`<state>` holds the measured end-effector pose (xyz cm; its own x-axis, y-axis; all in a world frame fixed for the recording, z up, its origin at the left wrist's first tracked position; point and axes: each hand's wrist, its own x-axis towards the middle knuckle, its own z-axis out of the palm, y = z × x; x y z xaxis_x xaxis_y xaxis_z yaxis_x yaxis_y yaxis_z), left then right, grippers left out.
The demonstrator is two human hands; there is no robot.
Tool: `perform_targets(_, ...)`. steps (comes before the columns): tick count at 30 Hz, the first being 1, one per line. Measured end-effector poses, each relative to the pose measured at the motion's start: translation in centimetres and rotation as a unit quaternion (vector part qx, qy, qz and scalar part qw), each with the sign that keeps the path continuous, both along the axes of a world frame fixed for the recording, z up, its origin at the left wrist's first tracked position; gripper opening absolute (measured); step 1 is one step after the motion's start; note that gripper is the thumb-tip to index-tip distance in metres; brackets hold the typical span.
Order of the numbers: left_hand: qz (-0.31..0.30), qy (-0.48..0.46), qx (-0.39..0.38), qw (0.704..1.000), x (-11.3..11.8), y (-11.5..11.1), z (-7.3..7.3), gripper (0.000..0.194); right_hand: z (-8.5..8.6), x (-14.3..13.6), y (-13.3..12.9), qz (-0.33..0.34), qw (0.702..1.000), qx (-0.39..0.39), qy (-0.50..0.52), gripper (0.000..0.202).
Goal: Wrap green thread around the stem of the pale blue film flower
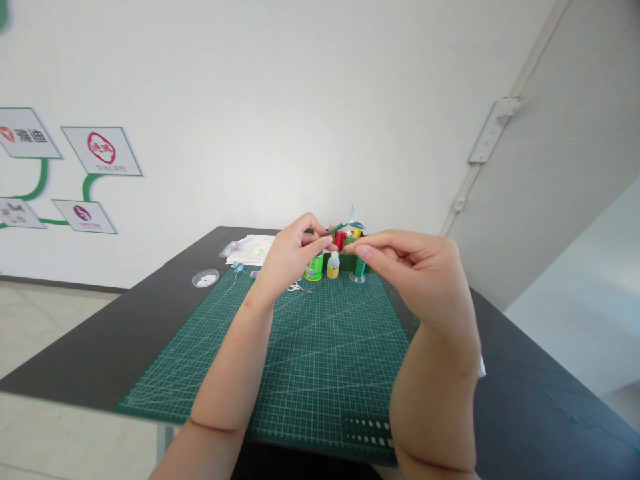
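Above the far part of the mat (330,340), a green stem (335,230) is held in the left hand (295,253), pinched between thumb and fingers with the grip closed on it. From its far end, pale blue petals (356,225) are pointed up and to the right. The right hand (417,263) is raised just beside it; its thumb and forefinger are brought together at the tips, and whether anything fine is pinched there cannot be told. The two hands are held apart.

Beyond the hands, a dark green box (345,263) is set by the wall (300,100), and a red spool (340,239) is seen in it, partly hidden. In front of the box, a bottle (333,267) is placed between a green tub (314,270) and a green spool (359,269). Scissors (295,287) are laid on the mat, partly covered by the left arm. Farther left, a blue flower (237,267) is seen at the mat's edge, near white paper (253,251). A dish (195,279) of white material is rested on the black table (110,360).
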<state>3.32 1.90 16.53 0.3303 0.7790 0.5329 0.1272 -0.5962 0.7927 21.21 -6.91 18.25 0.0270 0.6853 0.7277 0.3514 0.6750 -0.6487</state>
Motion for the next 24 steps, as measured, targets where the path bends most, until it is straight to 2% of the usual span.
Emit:
perform_targets(4, -0.022, 0.111, 0.031, 0.993, -0.2, -1.1, 0.0, 0.013, -0.1, 0.3, 0.1, 0.018, 0.999, 0.015, 0.038, 0.014)
perform_targets(9, -0.067, 0.228, 0.067, 0.969, -0.7, -3.0, 0.2, 0.013, -0.3, 0.6, 0.3, -0.011, 0.999, 0.019, 0.029, 0.013)
perform_targets(14, -0.119, 0.254, 0.060, 0.958, -1.4, -5.1, 0.7, 0.013, -0.2, 0.6, 0.9, -0.031, 0.998, 0.030, 0.041, 0.016)
perform_targets(19, -0.167, 0.249, 0.015, 0.954, -2.1, -6.7, 1.3, 0.015, -0.1, 0.4, 1.0, -0.018, 0.997, 0.040, 0.057, 0.018)
perform_targets(24, -0.159, 0.265, 0.029, 0.951, -2.8, -7.6, 1.7, 0.015, -0.1, 0.2, 0.7, -0.025, 0.996, 0.052, 0.065, 0.017)
